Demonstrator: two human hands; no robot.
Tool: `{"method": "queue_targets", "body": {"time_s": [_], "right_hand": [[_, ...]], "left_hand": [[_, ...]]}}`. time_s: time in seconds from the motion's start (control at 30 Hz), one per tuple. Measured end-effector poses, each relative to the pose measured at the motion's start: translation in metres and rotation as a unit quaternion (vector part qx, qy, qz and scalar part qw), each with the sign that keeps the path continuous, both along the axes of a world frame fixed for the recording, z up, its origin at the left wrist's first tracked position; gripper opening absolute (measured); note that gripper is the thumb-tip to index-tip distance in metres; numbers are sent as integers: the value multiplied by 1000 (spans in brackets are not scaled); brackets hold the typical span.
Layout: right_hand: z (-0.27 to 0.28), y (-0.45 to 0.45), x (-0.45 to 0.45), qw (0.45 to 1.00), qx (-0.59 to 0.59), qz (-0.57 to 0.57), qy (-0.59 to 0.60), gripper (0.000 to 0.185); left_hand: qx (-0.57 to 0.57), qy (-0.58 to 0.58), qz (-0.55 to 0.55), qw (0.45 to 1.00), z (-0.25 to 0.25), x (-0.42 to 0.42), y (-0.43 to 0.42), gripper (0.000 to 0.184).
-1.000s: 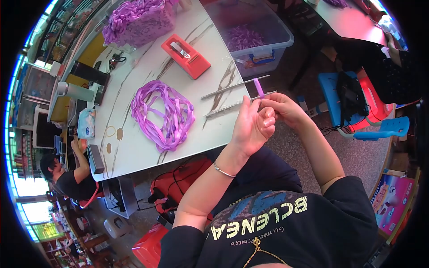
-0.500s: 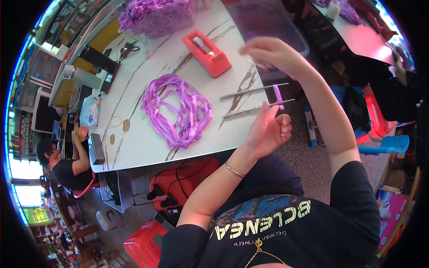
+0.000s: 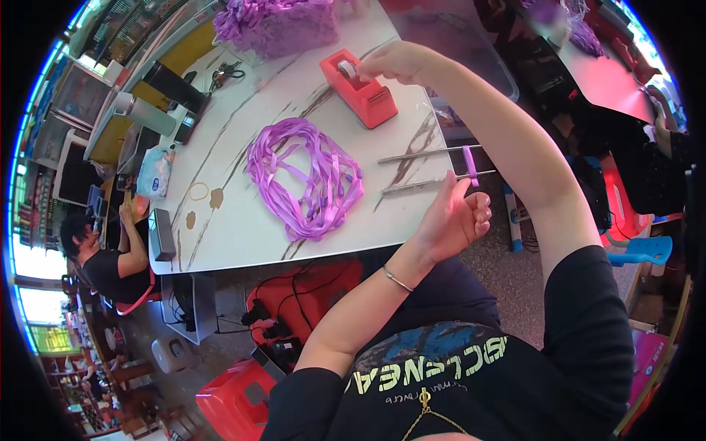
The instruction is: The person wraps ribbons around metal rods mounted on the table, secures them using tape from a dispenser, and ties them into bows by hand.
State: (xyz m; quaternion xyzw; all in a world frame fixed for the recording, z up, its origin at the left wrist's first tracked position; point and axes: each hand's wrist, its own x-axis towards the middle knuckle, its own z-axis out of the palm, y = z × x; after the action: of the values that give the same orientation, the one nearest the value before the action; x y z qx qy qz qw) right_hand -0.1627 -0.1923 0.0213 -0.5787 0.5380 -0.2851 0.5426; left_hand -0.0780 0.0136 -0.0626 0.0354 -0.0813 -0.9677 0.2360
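Note:
My right hand (image 3: pixel 401 62) reaches over the red tape dispenser (image 3: pixel 368 103), fingertips pinched together at the roll of tape (image 3: pixel 346 70). Two thin metal rods (image 3: pixel 412 156) stick out past the table's edge, with a band of purple ribbon (image 3: pixel 471 165) looped round both. Just below that band is my left hand (image 3: pixel 454 220), palm up, its thumb and forefinger pointing at the lower rod and the other fingers curled. Anything between its fingertips is hidden. A large coil of purple ribbon loops (image 3: pixel 305 180) lies flat on the table, left of the rods.
On the marbled white table (image 3: pixel 243 242) are a container (image 3: pixel 294 33) heaped with purple ribbon, a tissue pack (image 3: pixel 155 173), a dark box (image 3: pixel 161 235) and scissors (image 3: pixel 226 73). Another person (image 3: pixel 110 257) sits at the left. A red stool (image 3: pixel 239 397) stands below.
My right hand has moved left from beside the dispenser onto its tape roll. My left hand stays by the ribbon band. The whole view has shifted slightly.

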Motion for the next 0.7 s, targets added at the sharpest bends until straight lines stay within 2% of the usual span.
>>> {"method": "queue_targets", "body": {"time_s": [0.2,0.33,0.47,0.57,0.63,0.7], "right_hand": [[0,50,-8,999,-8,41,-2,16],[-14,71,-9,1000,-9,-1,-14,18],[-36,67,-5,997,-72,-21,-5,22],[-38,64,1,990,-121,-71,36,25],[-31,71,3,976,-136,-94,142,25],[-27,76,6,963,-167,-110,182,23]], "left_hand": [[5,12,-1,1000,-3,0,0,54],[18,7,4,1000,0,-1,2,50],[27,5,8,1000,1,-2,1,47],[20,5,12,1000,1,-1,1,46],[12,3,12,1000,2,-1,2,47],[2,-10,19,1000,2,-1,2,52]]}}
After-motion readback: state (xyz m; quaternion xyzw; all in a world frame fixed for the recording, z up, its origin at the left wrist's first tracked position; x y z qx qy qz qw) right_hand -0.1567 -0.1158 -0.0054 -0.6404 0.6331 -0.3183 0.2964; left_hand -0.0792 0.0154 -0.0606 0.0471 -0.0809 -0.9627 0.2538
